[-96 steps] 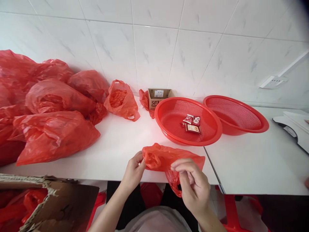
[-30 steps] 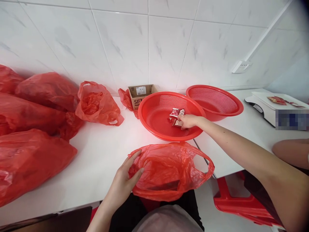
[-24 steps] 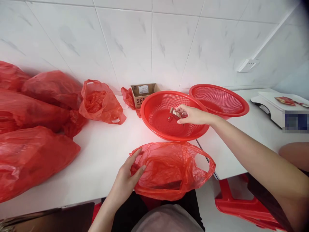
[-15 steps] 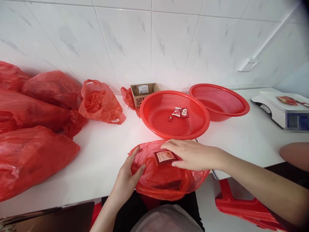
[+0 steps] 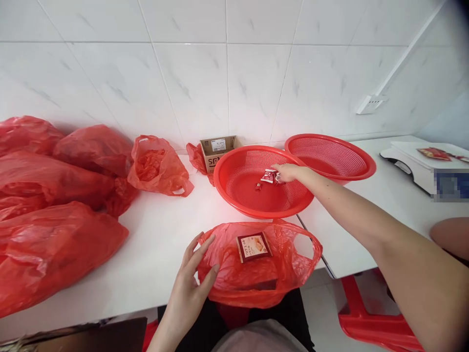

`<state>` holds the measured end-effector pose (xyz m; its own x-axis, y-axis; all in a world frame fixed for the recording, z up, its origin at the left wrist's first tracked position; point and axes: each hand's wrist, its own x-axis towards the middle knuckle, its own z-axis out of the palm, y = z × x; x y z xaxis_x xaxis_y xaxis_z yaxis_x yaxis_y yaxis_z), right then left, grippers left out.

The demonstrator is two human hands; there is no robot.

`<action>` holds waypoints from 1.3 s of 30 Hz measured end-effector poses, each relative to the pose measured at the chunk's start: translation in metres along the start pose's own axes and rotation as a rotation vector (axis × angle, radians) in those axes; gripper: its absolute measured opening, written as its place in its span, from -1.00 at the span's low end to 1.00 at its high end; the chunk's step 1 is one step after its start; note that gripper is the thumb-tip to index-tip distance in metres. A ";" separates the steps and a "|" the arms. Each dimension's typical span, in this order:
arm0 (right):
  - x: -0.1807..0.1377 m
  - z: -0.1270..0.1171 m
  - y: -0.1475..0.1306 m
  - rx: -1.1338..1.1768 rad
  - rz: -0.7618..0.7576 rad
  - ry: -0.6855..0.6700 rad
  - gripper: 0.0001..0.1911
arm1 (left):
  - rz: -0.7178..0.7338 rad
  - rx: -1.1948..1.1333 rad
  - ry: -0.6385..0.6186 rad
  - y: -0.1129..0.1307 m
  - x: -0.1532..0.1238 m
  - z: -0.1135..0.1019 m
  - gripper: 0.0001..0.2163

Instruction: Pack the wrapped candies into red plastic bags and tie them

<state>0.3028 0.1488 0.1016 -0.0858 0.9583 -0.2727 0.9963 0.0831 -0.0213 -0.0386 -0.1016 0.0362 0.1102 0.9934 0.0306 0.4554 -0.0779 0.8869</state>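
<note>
A red plastic bag (image 5: 289,266) lies open at the table's front edge. A flat dark-red and cream snack packet (image 5: 254,246) rests in its mouth. My left hand (image 5: 194,276) is at the bag's left rim, fingers apart, holding nothing. Inside the front red basket (image 5: 264,208), my right hand (image 5: 291,172) has its fingers closed round a small red-and-white packet (image 5: 279,178), partly hidden by them. A similar packet (image 5: 268,176) lies against it on the left. Lower in the basket is a tiny red wrapped piece (image 5: 258,186).
A second red basket (image 5: 330,173) stands behind to the right. Several filled red bags (image 5: 62,249) crowd the left, beside a crumpled red bag (image 5: 157,171). A small cardboard box (image 5: 219,146) stands by the wall. At far right are a white scale (image 5: 414,164) and another person's arm (image 5: 449,239).
My right hand has left the packet in the bag and moved up and away into the front basket, closing on a small packet there. My left hand stays at the bag's rim.
</note>
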 end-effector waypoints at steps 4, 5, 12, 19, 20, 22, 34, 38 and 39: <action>0.001 0.001 0.001 0.029 0.001 0.010 -0.58 | -0.035 -0.078 0.033 -0.007 -0.004 -0.001 -0.51; -0.001 -0.002 0.001 0.057 -0.015 0.018 -0.71 | -0.035 -0.081 0.034 -0.009 -0.005 -0.002 -0.51; -0.060 -0.031 -0.024 0.491 -0.245 0.076 -0.78 | -0.032 -0.100 0.071 -0.008 -0.008 0.003 -0.50; -0.136 -0.015 -0.101 0.926 -0.590 -0.137 -0.84 | -0.080 -0.204 0.043 -0.016 -0.002 0.005 -0.47; -0.140 -0.011 -0.110 0.878 -0.604 -0.124 -0.86 | -0.071 -0.202 0.052 -0.017 -0.001 0.005 -0.50; -0.137 -0.006 -0.118 0.752 -0.611 -0.016 -0.88 | -0.047 -0.183 0.076 -0.017 0.000 0.005 -0.55; -0.006 0.009 -0.027 0.166 -0.209 -0.012 -0.56 | -0.053 -0.207 0.170 -0.005 -0.006 0.009 -0.52; 0.000 0.028 -0.043 0.141 -0.281 -0.082 -0.52 | -0.059 -0.240 0.185 -0.007 -0.006 0.008 -0.52; 0.000 0.030 -0.047 0.145 -0.288 -0.097 -0.60 | -0.057 -0.244 0.177 -0.009 -0.006 0.008 -0.52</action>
<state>0.2563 0.1365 0.0740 -0.3701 0.8699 -0.3260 0.9217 0.3001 -0.2457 -0.0365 -0.1076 0.0240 -0.0751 0.9964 0.0385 0.2285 -0.0204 0.9733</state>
